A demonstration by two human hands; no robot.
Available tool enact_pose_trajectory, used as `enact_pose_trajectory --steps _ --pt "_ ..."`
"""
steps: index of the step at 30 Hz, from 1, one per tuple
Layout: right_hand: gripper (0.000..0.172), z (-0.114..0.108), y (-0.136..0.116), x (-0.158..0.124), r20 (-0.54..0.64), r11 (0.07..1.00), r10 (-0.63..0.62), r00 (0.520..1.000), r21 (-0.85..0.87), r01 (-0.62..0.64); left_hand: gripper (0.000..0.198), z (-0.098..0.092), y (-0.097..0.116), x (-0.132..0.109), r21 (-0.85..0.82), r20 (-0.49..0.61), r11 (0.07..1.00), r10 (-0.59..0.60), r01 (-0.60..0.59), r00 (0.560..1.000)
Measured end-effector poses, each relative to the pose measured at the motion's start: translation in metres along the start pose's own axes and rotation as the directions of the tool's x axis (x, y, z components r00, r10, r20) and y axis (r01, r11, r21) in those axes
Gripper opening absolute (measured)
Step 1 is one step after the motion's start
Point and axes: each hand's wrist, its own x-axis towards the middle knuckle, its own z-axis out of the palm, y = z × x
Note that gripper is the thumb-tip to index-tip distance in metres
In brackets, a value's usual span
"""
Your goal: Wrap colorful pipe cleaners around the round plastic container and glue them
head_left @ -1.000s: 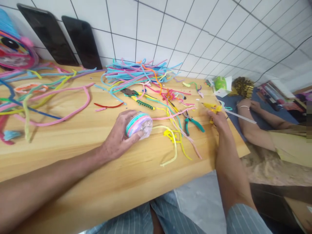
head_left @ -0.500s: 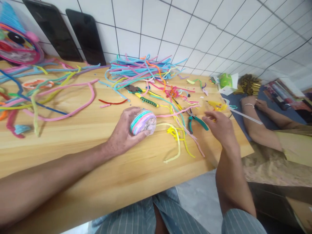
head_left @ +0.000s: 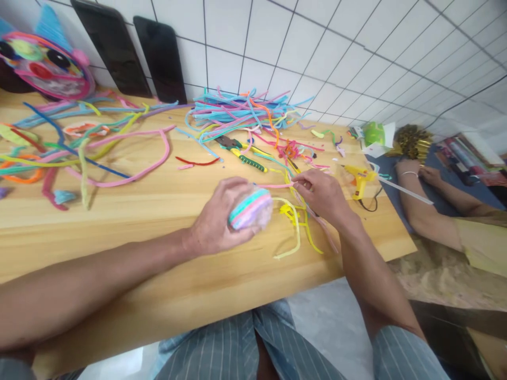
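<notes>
My left hand [head_left: 219, 219] is wrapped round a small round object wound with pink, teal and purple pipe cleaners [head_left: 250, 208], holding it just above the wooden table [head_left: 166, 274]. A pink pipe cleaner [head_left: 277, 186] runs from that wound object to my right hand [head_left: 322, 196], whose fingertips pinch it. Loose yellow pipe cleaners [head_left: 295, 227] lie under and between the two hands.
A yellow glue gun [head_left: 358, 177] lies right of my right hand. Pliers with yellow handles [head_left: 241, 153] and a heap of coloured pipe cleaners [head_left: 241, 113] lie behind. Two dark phones [head_left: 162, 58] lean on the tiled wall. Another person's arm [head_left: 420, 211] rests at the right.
My right hand let go of the yellow glue gun, moved left across the table and pinched the pink pipe cleaner. My left hand lifted and tilted the wound object slightly.
</notes>
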Motion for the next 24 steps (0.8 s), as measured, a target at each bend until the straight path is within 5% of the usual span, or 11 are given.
enact_pose_trajectory --steps 7,13,17,24 --pt "0.019 0.008 -0.016 0.012 0.007 0.996 -0.086 0.996 0.006 0.086 0.096 0.003 0.022 -0.007 -0.186 0.168 0.947 0.293 -0.261 0.941" --pt "0.014 0.045 -0.029 0.028 0.169 0.961 -0.243 0.955 -0.090 0.261 0.087 0.004 0.011 -0.006 -0.139 0.188 0.987 0.108 -0.082 0.976" --pt "0.016 0.062 -0.026 0.036 0.215 0.947 -0.243 0.946 -0.159 0.280 0.082 0.005 0.002 -0.002 -0.111 0.107 0.993 -0.016 0.028 0.994" --pt "0.027 0.031 -0.030 0.029 -0.067 0.954 -0.154 0.986 -0.269 0.130 0.070 0.006 -0.007 0.003 -0.091 0.003 0.993 -0.077 0.076 0.997"
